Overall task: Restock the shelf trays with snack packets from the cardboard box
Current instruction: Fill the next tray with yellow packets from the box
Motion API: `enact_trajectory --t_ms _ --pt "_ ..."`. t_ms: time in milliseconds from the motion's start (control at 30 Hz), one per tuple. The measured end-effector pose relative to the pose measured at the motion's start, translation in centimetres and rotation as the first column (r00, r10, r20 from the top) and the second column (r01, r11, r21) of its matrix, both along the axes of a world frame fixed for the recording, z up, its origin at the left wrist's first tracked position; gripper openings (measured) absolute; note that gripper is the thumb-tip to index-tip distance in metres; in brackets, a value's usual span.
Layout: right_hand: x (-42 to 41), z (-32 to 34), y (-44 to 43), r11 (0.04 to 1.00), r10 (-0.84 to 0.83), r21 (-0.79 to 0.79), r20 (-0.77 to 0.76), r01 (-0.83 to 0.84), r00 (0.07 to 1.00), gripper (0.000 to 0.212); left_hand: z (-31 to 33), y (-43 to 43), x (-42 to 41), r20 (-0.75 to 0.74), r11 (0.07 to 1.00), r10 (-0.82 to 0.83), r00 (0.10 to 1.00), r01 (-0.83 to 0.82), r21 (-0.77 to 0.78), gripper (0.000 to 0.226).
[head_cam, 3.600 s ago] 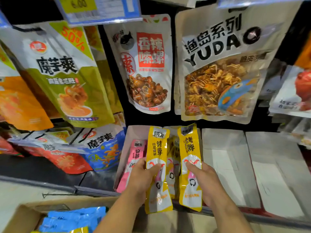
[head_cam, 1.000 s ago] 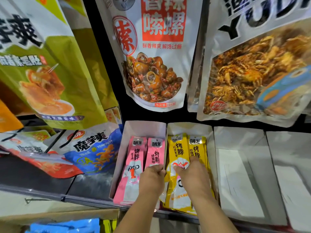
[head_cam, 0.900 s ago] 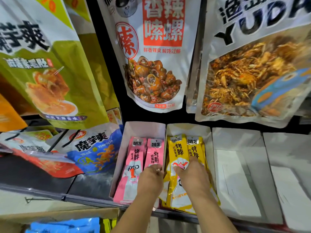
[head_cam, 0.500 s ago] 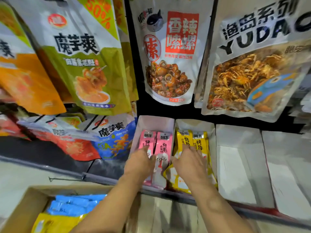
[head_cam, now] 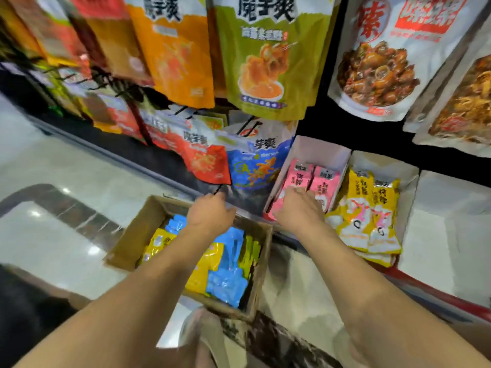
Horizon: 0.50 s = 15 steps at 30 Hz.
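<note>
Head view: two hands parted between box and trays, restock part done.
Left hand [head_cam: 211,215]: hung over the far rim of the cardboard box [head_cam: 132,235], back uppermost, fingers hidden, so whether it held anything could not be told; blue packets [head_cam: 225,282] and loose yellow ones lay below its wrist. Right hand [head_cam: 299,211]: fingers relaxed, resting flat on the pink packets [head_cam: 325,181] in the tray [head_cam: 318,150] under it, gripping nothing. Yellow packets [head_cam: 372,208]: stacked in the next tray, just right of that hand, the lowest seeming to overhang the front edge. Risks, as judged: a careless pull-back of the right hand could drag pink packets out over the lip, a brush of the forearm could tip the overhanging yellow ones to the floor, and the left knuckles sat near a black hook [head_cam: 220,189] that could snag them.
</note>
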State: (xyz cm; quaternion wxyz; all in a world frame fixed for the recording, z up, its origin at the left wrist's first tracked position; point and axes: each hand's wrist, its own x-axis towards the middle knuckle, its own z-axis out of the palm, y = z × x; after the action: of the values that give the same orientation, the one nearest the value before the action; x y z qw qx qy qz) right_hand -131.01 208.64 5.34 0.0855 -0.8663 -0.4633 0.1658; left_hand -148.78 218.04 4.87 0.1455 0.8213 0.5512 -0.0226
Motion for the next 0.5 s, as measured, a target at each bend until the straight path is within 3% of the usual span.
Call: enact_trajectory --t_ms 267,500 --pt "-6.6 -1.7 3.4 0.966 0.247 -0.093 0.029 -0.243 0.969 0.054 -3.4 -0.5 -7.9 -0.175 0.976 0.159 0.972 -0.181 -0.119 0.058" --pt "-11.4 -4.4 5.5 0.898 0.428 -0.095 -0.043 -0.43 0.903 0.05 -6.9 -0.4 -11.7 -0.128 0.834 0.419 0.899 -0.436 -0.338 0.063"
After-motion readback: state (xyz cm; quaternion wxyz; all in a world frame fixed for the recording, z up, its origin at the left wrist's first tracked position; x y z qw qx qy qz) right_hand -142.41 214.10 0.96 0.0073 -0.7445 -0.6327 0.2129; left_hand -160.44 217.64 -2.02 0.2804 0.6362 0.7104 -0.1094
